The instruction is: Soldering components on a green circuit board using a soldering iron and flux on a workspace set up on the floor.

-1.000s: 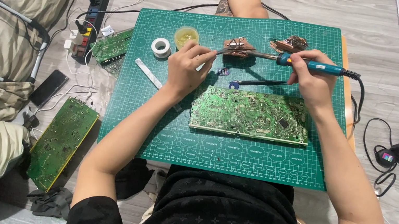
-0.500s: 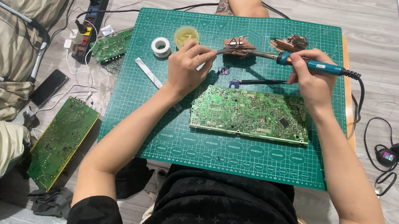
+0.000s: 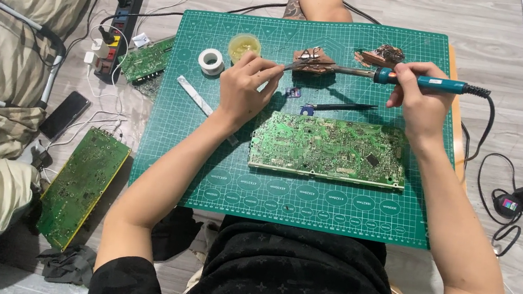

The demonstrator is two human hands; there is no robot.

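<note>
seen from above, seated at a green cutting mat (image 3: 308, 202). right hand (image 3: 421, 98) closed around a teal soldering iron (image 3: 423, 83), tip at a brownish cleaning pad (image 3: 312, 60). left hand (image 3: 246, 86) pinching thin tweezers (image 3: 285, 66), fingers nearly closed, pointing at the same pad. large green circuit board (image 3: 330, 149) flat on the mat, just below both hands. hardly changed from half a second ago: hands, iron and board unmoved.
</note>
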